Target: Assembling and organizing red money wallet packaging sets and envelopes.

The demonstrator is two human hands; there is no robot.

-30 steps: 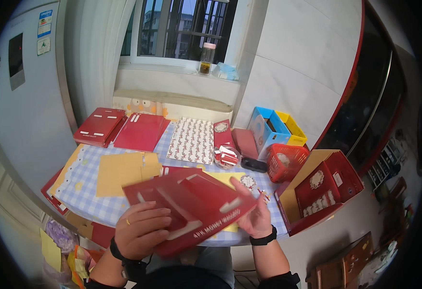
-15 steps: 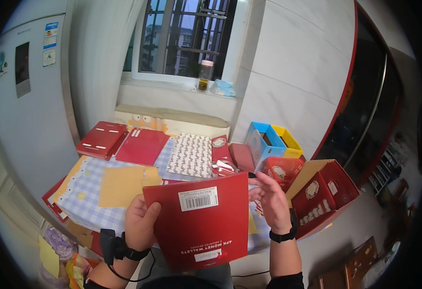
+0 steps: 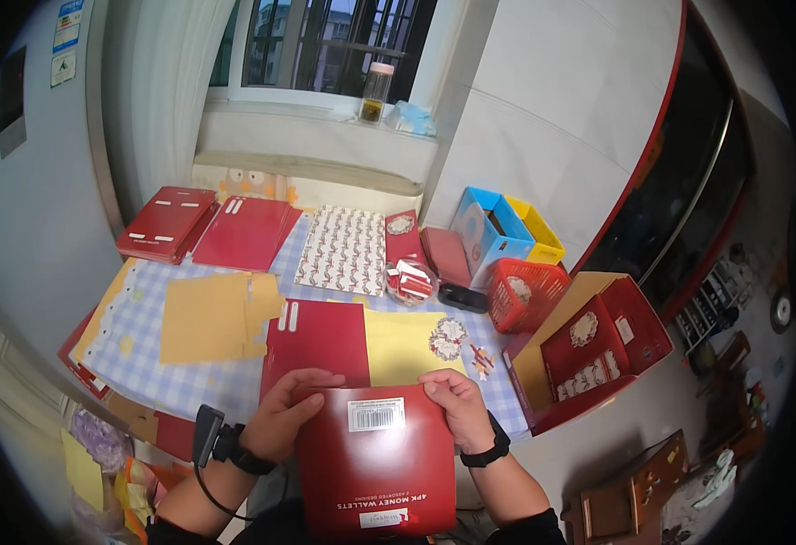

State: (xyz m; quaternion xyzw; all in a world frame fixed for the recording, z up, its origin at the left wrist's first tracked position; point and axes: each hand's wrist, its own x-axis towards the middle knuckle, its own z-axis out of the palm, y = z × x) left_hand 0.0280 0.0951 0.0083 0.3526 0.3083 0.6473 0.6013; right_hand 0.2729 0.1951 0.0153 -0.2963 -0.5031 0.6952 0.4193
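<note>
A flat red card packet (image 3: 375, 468) with a white barcode label hangs upright in front of me, its printed lettering upside down. My left hand (image 3: 284, 420) grips its upper left corner. At the upper right corner my right hand (image 3: 462, 413) holds it too, thumb on the face and fingers behind. Just beyond the packet's top edge lie a dark red folder (image 3: 318, 341) with white slots and a yellow sheet (image 3: 402, 341). A round wreath cutout (image 3: 449, 338) rests at that sheet's right side, beside small red and white pieces (image 3: 482, 361).
Stacked red folders (image 3: 166, 225), a patterned white sheet (image 3: 342, 250) and a tub of small pieces (image 3: 412, 282) line the checked table's far side. Tan paper (image 3: 205, 318) lies left. Right stand a red basket (image 3: 527, 295), a blue bin (image 3: 489, 225) and an open carton (image 3: 589, 350).
My right hand, apart from the packet with spread fingers before, now grips its upper right corner. The packet has come lower and closer to me, uncovering the folder and yellow sheet.
</note>
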